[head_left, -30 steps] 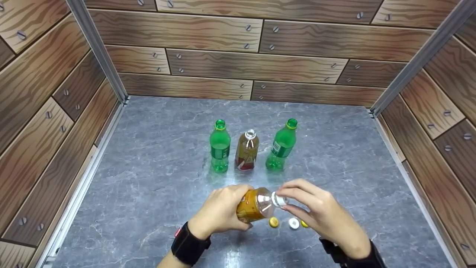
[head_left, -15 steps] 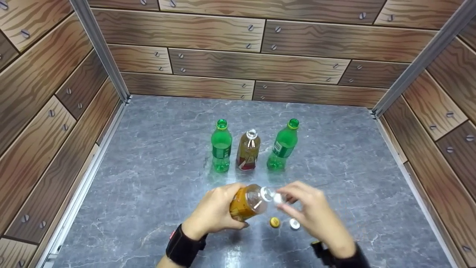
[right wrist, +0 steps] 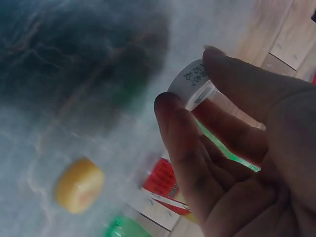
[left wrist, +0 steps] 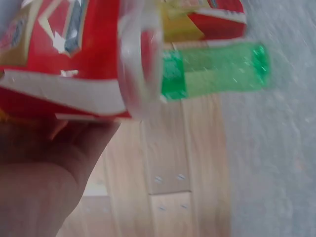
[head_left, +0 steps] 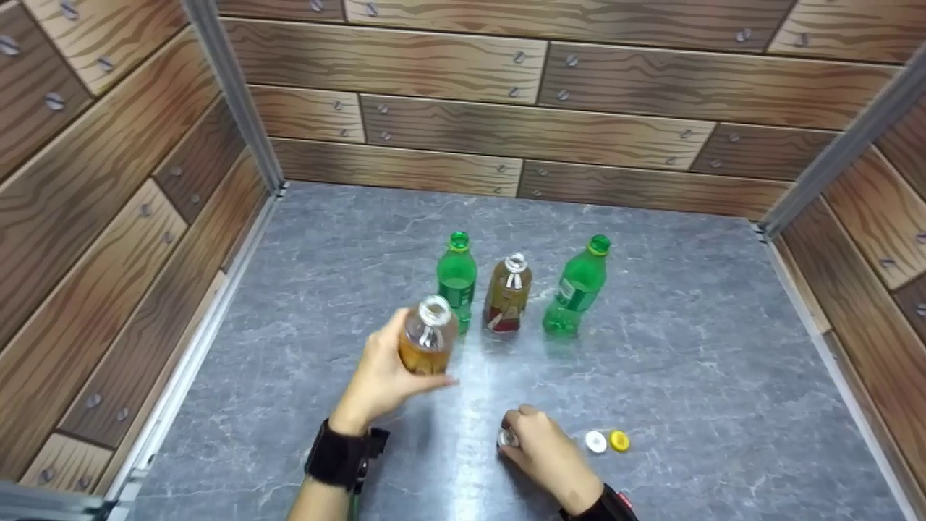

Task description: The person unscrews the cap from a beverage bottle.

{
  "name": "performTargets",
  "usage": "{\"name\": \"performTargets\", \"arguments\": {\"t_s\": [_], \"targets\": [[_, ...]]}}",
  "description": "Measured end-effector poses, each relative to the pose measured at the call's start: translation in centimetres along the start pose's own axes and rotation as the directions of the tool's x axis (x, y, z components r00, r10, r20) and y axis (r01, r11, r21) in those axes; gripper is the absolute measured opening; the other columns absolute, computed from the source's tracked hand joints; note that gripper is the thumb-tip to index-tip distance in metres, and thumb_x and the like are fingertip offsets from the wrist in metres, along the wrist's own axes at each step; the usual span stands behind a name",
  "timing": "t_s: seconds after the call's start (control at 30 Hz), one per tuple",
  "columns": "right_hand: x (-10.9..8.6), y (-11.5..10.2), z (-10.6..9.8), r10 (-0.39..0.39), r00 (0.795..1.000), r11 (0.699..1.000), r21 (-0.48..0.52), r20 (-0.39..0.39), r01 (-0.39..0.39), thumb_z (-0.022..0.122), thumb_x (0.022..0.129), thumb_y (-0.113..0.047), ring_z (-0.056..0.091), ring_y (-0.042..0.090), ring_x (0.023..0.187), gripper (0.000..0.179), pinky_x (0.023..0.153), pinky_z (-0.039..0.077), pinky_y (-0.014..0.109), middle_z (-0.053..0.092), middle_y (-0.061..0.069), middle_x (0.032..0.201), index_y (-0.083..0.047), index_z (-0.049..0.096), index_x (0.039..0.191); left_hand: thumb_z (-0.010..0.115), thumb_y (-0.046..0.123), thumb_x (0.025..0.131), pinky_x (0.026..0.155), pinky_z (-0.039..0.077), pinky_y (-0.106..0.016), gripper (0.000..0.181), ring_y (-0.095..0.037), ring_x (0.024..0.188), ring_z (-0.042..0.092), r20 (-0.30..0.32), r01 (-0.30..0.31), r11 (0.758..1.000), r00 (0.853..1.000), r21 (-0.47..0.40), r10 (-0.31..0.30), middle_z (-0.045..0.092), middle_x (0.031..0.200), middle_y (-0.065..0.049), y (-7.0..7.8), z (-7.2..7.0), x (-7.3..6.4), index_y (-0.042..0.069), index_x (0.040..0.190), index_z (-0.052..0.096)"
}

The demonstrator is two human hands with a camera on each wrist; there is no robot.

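Note:
My left hand (head_left: pixel 387 373) grips an uncapped clear plastic bottle of amber drink (head_left: pixel 427 347), its open mouth tipped toward the head camera. The red label of this bottle (left wrist: pixel 74 54) fills the upper left of the left wrist view, with the bottle held off the table. Low over the tabletop, my right hand (head_left: pixel 542 449) pinches a white bottle cap (right wrist: pixel 190 84) between thumb and fingers. Right of that hand lie a white cap (head_left: pixel 596 441) and a yellow cap (head_left: pixel 619 441). A yellow cap (right wrist: pixel 79 185) also shows, blurred, in the right wrist view.
Behind the hands stand a green bottle (head_left: pixel 457 275), an amber bottle with a red label (head_left: pixel 508 293) and another green bottle (head_left: pixel 576 286), all uncapped. Wood-patterned walls (head_left: pixel 448 123) enclose the grey marbled tabletop (head_left: pixel 694 347) at the back and sides.
The white cap has come off the amber bottle in my right hand, which has moved down and left to the tabletop. My left hand has moved left and forward, turning the bottle more upright.

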State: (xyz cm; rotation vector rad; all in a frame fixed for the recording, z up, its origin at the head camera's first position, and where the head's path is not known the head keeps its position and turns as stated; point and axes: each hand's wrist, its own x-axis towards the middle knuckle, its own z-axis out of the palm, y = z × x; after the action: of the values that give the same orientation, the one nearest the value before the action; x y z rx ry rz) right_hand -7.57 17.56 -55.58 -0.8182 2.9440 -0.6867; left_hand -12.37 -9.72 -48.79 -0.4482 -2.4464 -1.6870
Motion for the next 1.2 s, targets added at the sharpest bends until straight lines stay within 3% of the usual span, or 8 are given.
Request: {"name": "performTargets", "arguments": {"t_s": [0.1, 0.2, 0.33, 0.43, 0.6, 0.77, 0.97, 1.2], "targets": [[-0.1, 0.9, 0.1, 0.043, 0.997, 0.999, 0.010, 0.060, -0.044, 0.087, 0.082, -0.015, 0.066, 0.019, 0.076, 0.022, 0.067, 0.059, 0.035, 0.063, 0.002, 0.087, -0.009, 0.068, 0.092, 0.102, 0.018, 0.058, 0.111, 0.052, -0.048, 0.092, -0.023, 0.123, 0.065, -0.124, 0.050, 0.997, 0.991, -0.066, -0.058, 0.069, 0.133, -0.002, -1.6, 0.2, 1.3, 0.016, 0.138, 0.056], [0.0, 1.7, 0.1, 0.082, 0.992, 0.996, 0.034, 0.096, -0.085, 0.087, 0.082, -0.016, 0.067, 0.020, 0.078, 0.022, 0.068, 0.059, 0.037, 0.063, 0.001, 0.088, -0.010, 0.068, 0.091, 0.103, 0.020, 0.057, 0.111, 0.051, -0.051, 0.095, -0.028, 0.123, 0.066, -0.214, 0.105, 0.988, 0.969, -0.109, -0.127, 0.069, 0.133, -0.008, -3.7, 0.9, 3.0, 0.013, 0.139, 0.055], [-0.3, 2.2, 0.2, 0.113, 0.991, 0.992, 0.051, 0.074, -0.117, 0.088, 0.081, -0.016, 0.066, 0.019, 0.078, 0.023, 0.067, 0.058, 0.035, 0.060, 0.000, 0.087, -0.012, 0.067, 0.089, 0.103, 0.027, 0.059, 0.111, 0.051, -0.052, 0.101, -0.031, 0.123, 0.067, -0.275, 0.188, 0.978, 0.939, -0.087, -0.205, 0.069, 0.134, -0.012, -7.0, 2.3, 5.5, 0.012, 0.144, 0.050], [-0.6, 2.3, 0.5, 0.120, 0.991, 0.991, 0.053, 0.063, -0.123, 0.088, 0.082, -0.018, 0.064, 0.017, 0.077, 0.024, 0.066, 0.056, 0.033, 0.059, -0.001, 0.087, -0.012, 0.066, 0.089, 0.101, 0.025, 0.064, 0.111, 0.051, -0.051, 0.099, -0.032, 0.122, 0.066, -0.295, 0.223, 0.972, 0.926, -0.073, -0.234, 0.068, 0.133, -0.014, -9.2, 3.2, 6.7, 0.011, 0.145, 0.046], [-1.2, 2.1, 0.8, 0.121, 0.992, 0.991, 0.060, 0.030, -0.123, 0.088, 0.081, -0.020, 0.063, 0.014, 0.078, 0.024, 0.066, 0.056, 0.032, 0.059, -0.002, 0.087, -0.013, 0.066, 0.089, 0.097, 0.014, 0.070, 0.117, 0.046, -0.050, 0.091, -0.035, 0.128, 0.061, -0.301, 0.202, 0.975, 0.927, -0.097, -0.222, 0.061, 0.138, -0.018, -11.3, 4.4, 7.8, 0.007, 0.142, 0.042], [-1.7, 1.9, 0.9, 0.126, 0.992, 0.990, 0.064, 0.011, -0.127, 0.088, 0.082, -0.021, 0.060, 0.011, 0.077, 0.025, 0.065, 0.054, 0.031, 0.058, -0.004, 0.086, -0.014, 0.066, 0.088, 0.094, 0.015, 0.076, 0.120, 0.041, -0.051, 0.088, -0.037, 0.133, 0.057, -0.300, 0.164, 0.980, 0.935, -0.113, -0.191, 0.057, 0.143, -0.020, -11.8, 5.1, 8.7, 0.006, 0.144, 0.039], [-1.9, 2.2, 0.8, 0.139, 0.989, 0.986, 0.083, 0.054, -0.144, 0.087, 0.085, -0.028, 0.058, 0.010, 0.075, 0.026, 0.063, 0.051, 0.029, 0.057, -0.003, 0.086, -0.013, 0.067, 0.091, 0.092, 0.012, 0.078, 0.121, 0.040, -0.052, 0.089, -0.037, 0.136, 0.055, -0.263, 0.156, 0.980, 0.947, -0.120, -0.183, 0.054, 0.145, -0.020, -12.1, 5.7, 9.4, 0.007, 0.147, 0.036], [-2.0, 2.0, 1.1, 0.144, 0.987, 0.985, 0.091, 0.069, -0.149, 0.082, 0.089, -0.040, 0.056, 0.010, 0.075, 0.035, 0.063, 0.050, 0.031, 0.059, 0.000, 0.090, -0.010, 0.067, 0.098, 0.094, 0.012, 0.074, 0.127, 0.030, -0.055, 0.111, -0.040, 0.147, 0.042, -0.191, 0.204, 0.974, 0.957, -0.098, -0.220, 0.039, 0.159, -0.023, -12.7, 4.6, 8.1, 0.009, 0.159, 0.022]]}}
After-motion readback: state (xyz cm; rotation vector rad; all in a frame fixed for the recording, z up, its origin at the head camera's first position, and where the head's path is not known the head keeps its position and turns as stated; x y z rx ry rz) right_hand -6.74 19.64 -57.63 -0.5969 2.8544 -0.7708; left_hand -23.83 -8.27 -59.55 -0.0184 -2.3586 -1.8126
